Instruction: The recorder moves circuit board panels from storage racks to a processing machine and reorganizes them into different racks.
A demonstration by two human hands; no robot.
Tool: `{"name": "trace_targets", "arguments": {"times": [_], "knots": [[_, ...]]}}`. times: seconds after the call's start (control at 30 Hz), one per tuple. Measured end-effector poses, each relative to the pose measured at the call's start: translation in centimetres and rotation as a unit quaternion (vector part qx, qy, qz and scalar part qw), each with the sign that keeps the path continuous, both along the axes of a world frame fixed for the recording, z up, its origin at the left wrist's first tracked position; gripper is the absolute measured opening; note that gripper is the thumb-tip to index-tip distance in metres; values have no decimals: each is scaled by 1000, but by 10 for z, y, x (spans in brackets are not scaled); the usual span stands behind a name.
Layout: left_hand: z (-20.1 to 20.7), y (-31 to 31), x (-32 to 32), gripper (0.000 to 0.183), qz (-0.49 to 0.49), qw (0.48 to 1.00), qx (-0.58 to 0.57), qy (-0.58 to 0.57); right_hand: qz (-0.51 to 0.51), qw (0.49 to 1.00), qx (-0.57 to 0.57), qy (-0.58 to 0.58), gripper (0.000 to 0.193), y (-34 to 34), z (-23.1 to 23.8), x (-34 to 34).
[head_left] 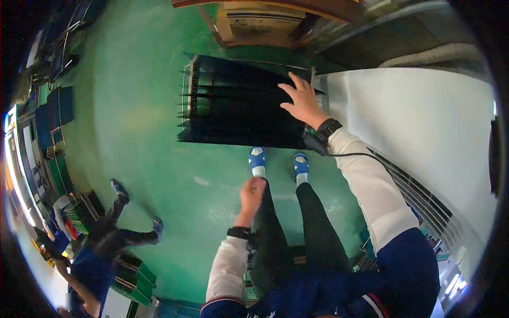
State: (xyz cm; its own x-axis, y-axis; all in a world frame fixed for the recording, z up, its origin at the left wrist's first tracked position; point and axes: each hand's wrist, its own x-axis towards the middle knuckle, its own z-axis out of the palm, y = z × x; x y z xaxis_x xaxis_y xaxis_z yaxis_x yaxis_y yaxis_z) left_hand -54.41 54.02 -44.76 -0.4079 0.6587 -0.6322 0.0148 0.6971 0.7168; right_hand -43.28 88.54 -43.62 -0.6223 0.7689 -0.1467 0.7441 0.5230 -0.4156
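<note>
Several thin black sheets (244, 114) stand side by side in a low rack whose pale frame and slotted strip (193, 93) show at the left end. My right hand (303, 102) is spread over the rack's right end, its fingers apart and nothing in them. Whether a fingertip touches a sheet, I cannot tell. Closer to me, my left hand (252, 195) hangs above my left leg with its fingers curled in; no object shows in it. Each wrist wears a black band, and a cable (350, 154) runs from the right one.
A broad white surface (408, 116) stands to the right of the rack. Beyond the rack, a cardboard box (260, 24) sits beneath a brown wooden edge (297, 6). At lower left a person (95, 259) is by green crates (135, 278). The floor (138, 122) is green.
</note>
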Motion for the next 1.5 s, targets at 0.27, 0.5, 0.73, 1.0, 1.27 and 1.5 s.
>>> {"name": "trace_targets", "arguments": {"times": [0.27,0.5,0.73,1.0,1.27,1.5], "knots": [[10,-85,22,36,-227,966,-78,99,62,997,-35,-14,69,26,-25,-43],[14,-78,23,39,-313,929,-135,142,131,988,-16,-80,54,15,-28,-48],[16,-66,22,38,-322,922,-146,159,168,968,-76,-168,15,39,-73,-62],[18,-56,17,35,-332,914,-165,167,271,955,5,-122,9,36,-72,-73],[17,-58,10,33,-327,915,-149,181,274,957,8,-97,9,40,2,-74],[13,-55,-12,33,-355,904,-137,196,254,965,37,-47,11,30,148,-75]]}}
